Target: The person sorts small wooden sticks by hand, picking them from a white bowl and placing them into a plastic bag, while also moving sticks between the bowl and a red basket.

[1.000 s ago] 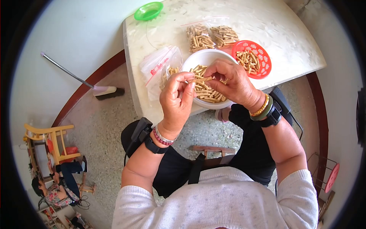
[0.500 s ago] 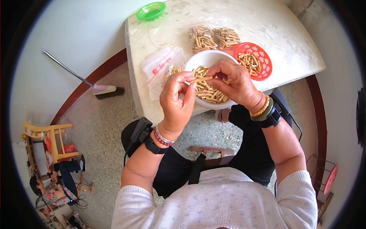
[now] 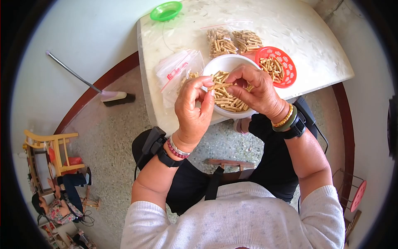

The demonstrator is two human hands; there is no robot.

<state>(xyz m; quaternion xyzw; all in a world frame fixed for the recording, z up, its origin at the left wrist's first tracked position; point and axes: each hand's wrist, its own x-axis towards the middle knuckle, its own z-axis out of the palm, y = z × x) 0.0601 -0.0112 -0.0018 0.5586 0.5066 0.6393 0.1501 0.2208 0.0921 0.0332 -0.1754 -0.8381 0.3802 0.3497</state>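
Between the fingertips of both hands is a short tan stick, perhaps a piece of dried root (image 3: 220, 86), held roughly level. My left hand (image 3: 194, 108) pinches its left end, and my right hand (image 3: 258, 92) pinches the right end. Directly below them stands a white bowl (image 3: 227, 60) with many similar sticks inside, partly hidden by my hands. Left of the bowl lie clear zip bags with red print (image 3: 177, 71); some sticks show at the bag nearest the bowl. A red slotted basket (image 3: 291, 67) with more sticks touches or nearly touches the bowl's right side.
Two filled clear bags, a left one (image 3: 221, 43) and a right one (image 3: 248, 40), lie behind the bowl on the pale table (image 3: 306, 37). A green dish (image 3: 166, 11) sits at the far left corner. A broom (image 3: 114, 97) leans by the wall; another person (image 3: 62, 207) sits lower left.
Both hands keep their pinch on the stick and barely move. The stick looks slightly turned between the fingers. The whole view has shifted a little.
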